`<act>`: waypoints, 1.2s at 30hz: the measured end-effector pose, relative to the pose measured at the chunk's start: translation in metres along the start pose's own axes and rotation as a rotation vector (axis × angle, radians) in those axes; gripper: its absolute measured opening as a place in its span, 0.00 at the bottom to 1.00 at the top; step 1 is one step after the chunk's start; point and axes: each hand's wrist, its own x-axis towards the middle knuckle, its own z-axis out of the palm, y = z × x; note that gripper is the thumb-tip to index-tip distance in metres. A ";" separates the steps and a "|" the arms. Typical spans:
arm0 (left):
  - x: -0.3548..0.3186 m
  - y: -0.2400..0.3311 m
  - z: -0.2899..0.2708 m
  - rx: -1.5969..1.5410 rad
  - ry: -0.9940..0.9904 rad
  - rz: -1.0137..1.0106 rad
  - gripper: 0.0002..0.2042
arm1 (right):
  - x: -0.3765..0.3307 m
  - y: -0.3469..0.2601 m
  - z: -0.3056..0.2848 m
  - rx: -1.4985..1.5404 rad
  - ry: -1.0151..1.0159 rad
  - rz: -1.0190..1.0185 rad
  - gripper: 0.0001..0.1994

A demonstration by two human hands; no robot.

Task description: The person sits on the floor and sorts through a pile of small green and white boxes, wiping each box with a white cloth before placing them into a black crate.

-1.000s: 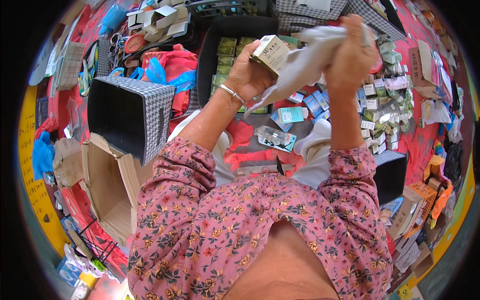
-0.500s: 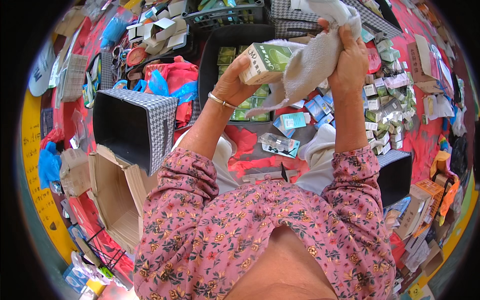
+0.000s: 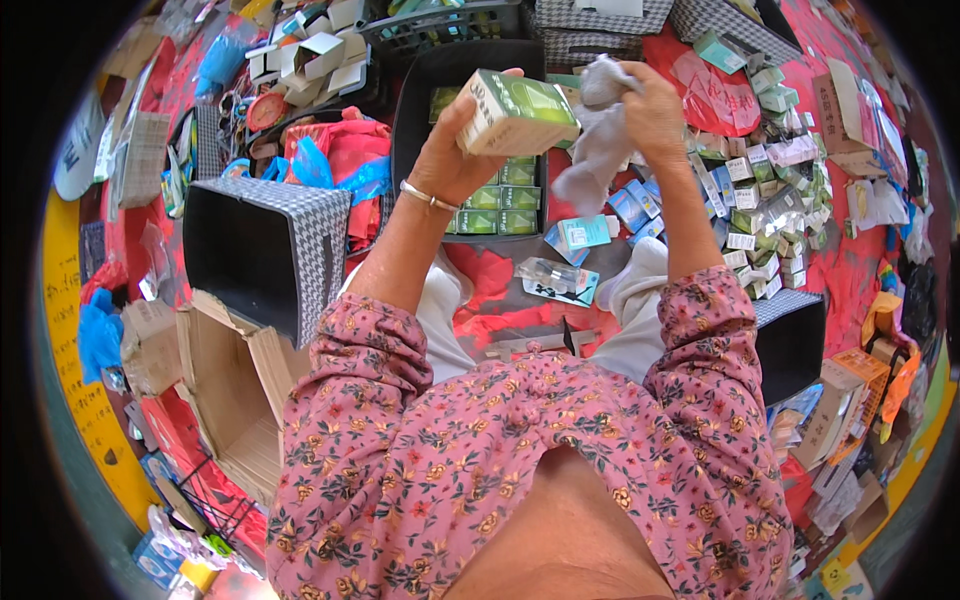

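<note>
My left hand grips a small green and white carton, raised in front of me. My right hand clutches a grey cloth that touches the carton's right end and hangs down below it. Both hands hover above a black tray that holds rows of similar green cartons. Both arms wear pink floral sleeves, and a thin bangle circles the left wrist.
A black bin with checked trim stands at my left beside an open cardboard box. Another black bin is at my right. Several small boxes lie scattered on red sheeting to the right. Packets lie between my knees.
Both hands rose and moved farther from me. The carton turned so its green face shows, and the cloth bunched up tighter in the right hand at the carton's end.
</note>
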 end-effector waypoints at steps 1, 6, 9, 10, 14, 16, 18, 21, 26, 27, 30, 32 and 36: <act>-0.002 0.003 -0.003 -0.013 0.040 0.009 0.25 | 0.004 -0.008 -0.009 0.179 -0.066 0.072 0.11; -0.004 0.017 -0.021 -0.031 0.156 -0.005 0.23 | 0.003 -0.040 -0.034 0.532 -0.261 0.306 0.16; 0.005 0.033 -0.005 -0.191 0.051 0.071 0.17 | 0.008 -0.038 -0.047 0.305 -0.170 0.410 0.21; 0.006 0.037 -0.014 -0.134 0.062 0.068 0.21 | 0.009 -0.030 -0.048 0.218 -0.174 0.370 0.20; -0.002 0.048 -0.021 0.025 0.124 -0.012 0.22 | 0.008 -0.059 -0.033 0.045 -0.341 0.096 0.18; -0.008 0.043 -0.027 0.079 0.160 -0.095 0.20 | -0.006 -0.089 -0.003 0.244 -0.451 0.021 0.19; -0.007 0.038 -0.018 0.059 0.040 -0.133 0.20 | -0.009 -0.100 0.010 0.202 -0.527 -0.097 0.25; -0.007 0.034 -0.018 0.100 0.094 -0.119 0.21 | -0.002 -0.107 0.018 -0.114 -0.659 -0.241 0.21; -0.012 0.034 -0.024 0.036 0.216 -0.137 0.19 | -0.008 -0.103 0.035 -0.021 -0.470 -0.350 0.30; -0.011 0.035 -0.027 -0.023 0.188 -0.177 0.18 | -0.007 -0.105 0.037 0.018 -0.513 -0.299 0.29; -0.016 0.045 -0.034 -0.010 0.398 -0.264 0.17 | -0.003 -0.078 0.061 0.154 -0.405 -0.359 0.23; -0.015 0.043 -0.025 0.215 0.763 -0.073 0.33 | 0.001 -0.055 0.075 -0.004 -0.437 -0.251 0.28; -0.019 0.047 -0.047 0.194 0.838 0.055 0.30 | -0.014 -0.003 0.118 -0.254 -0.434 -0.189 0.26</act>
